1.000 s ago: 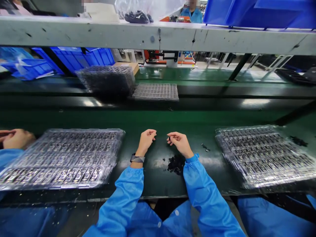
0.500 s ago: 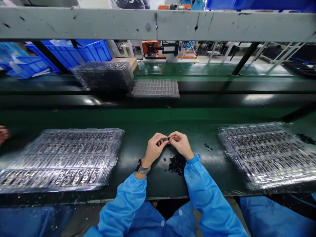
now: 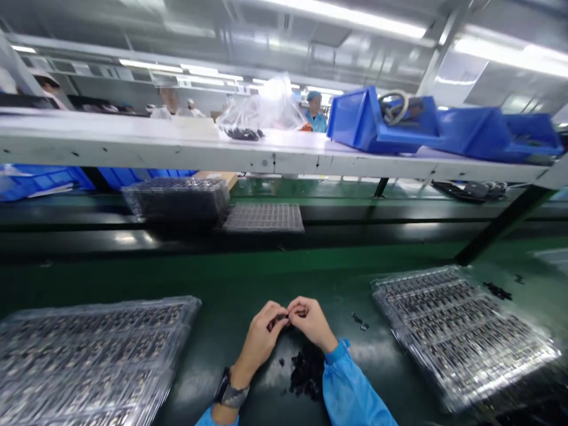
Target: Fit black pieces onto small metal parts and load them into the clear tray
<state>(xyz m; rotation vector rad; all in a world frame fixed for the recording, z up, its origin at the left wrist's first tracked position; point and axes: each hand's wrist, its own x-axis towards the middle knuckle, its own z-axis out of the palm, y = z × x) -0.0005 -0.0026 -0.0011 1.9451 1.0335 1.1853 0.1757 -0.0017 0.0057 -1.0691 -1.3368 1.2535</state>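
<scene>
My left hand [image 3: 261, 332] and my right hand [image 3: 310, 320] meet fingertip to fingertip above the green bench [image 3: 222, 355]. Both are closed in a pinch on a small black part [image 3: 287, 316], mostly covered by the fingers; its exact kind is too small to make out. Just below my hands lies a pile of small black parts [image 3: 307, 373], with a loose piece or two at its left. A clear tray [image 3: 173, 343] filled with rows of small electronic parts is left of my hands. Another filled clear tray [image 3: 452, 325] sits at the right.
A few black pieces [image 3: 360, 322] lie between my right hand and the right tray. At the back are a stack of clear trays [image 3: 177, 201] and one flat tray [image 3: 265, 218]. A white shelf [image 3: 199, 148] crosses above, bearing blue bins [image 3: 373, 121]. People stand far off.
The view has tilted up and a little to the right, so the shelf top, bins and ceiling now show. My hands keep the same pinch together on the small black part.
</scene>
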